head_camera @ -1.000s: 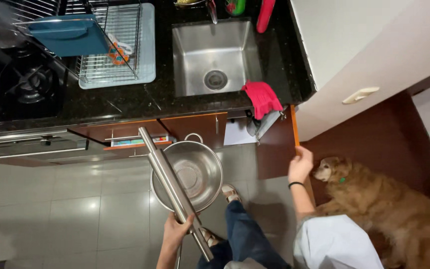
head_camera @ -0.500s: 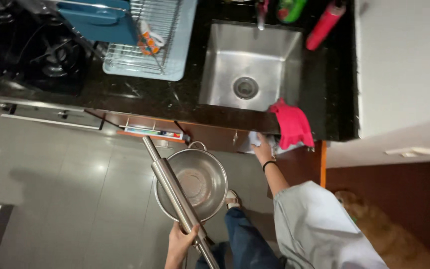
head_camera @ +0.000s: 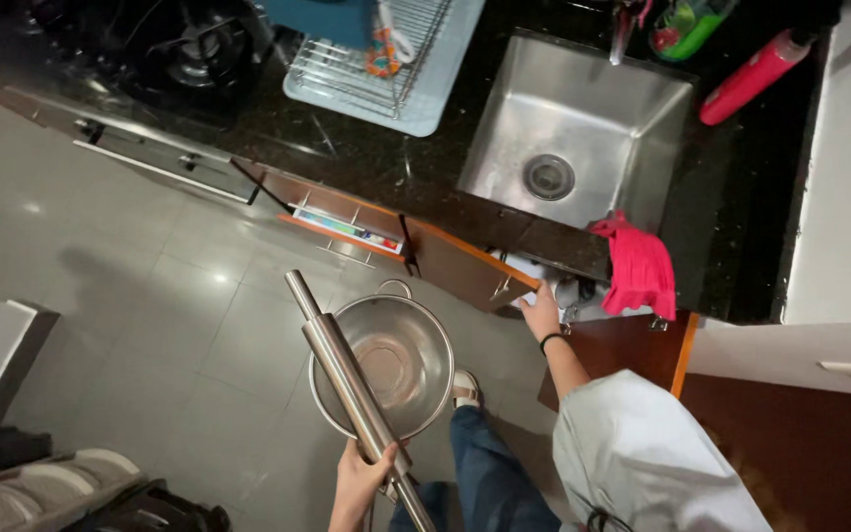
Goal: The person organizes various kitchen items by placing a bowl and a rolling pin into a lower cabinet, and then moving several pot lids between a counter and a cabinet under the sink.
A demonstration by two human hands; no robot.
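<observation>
My left hand (head_camera: 359, 480) grips a long steel rolling pin (head_camera: 345, 372) together with a round steel bowl (head_camera: 386, 365), both held low over the floor. The pin lies slanted across the bowl's left rim. My right hand (head_camera: 542, 315) reaches forward to the edge of a brown cabinet door (head_camera: 465, 264) under the sink, touching it near some pale items inside. A red cloth (head_camera: 638, 272) hangs over the counter edge just right of that hand.
A steel sink (head_camera: 583, 138) sits in the black counter (head_camera: 366, 163), with a red bottle (head_camera: 752, 77) and a green item behind it. A wire dish rack (head_camera: 376, 61) and a gas hob (head_camera: 184, 44) lie to the left. A second cabinet door (head_camera: 642, 350) stands open at the right.
The view has swung left and tilted. My right hand moved from the open right door to the cabinet under the sink. The dog is out of view. Bowl and pin stay held.
</observation>
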